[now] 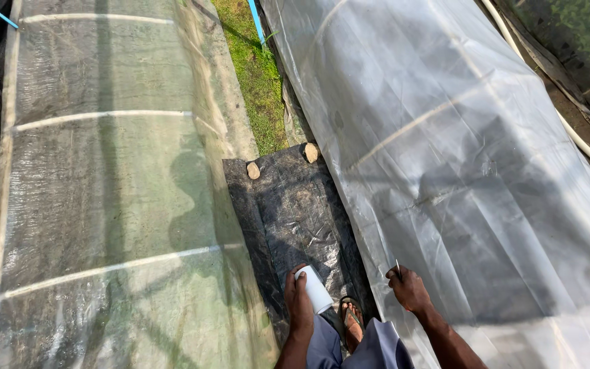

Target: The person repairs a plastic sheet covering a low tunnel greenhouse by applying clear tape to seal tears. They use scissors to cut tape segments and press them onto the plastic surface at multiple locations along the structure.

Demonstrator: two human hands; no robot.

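So the person is standing on a black ground sheet (295, 205) between two plastic-covered tunnels. The left hand (300, 301) is gripping a white roll (315, 290) — its long axis pointing up and left. The right hand (410, 290) is pinching a thin dark tool (398, 268), right beside the right tunnel cover (459, 171). The tool's too small to identify — and the roll's lower end is hidden.

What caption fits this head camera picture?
Left hand holds a white cup, right hand a thin stick, between plastic-covered tunnels.
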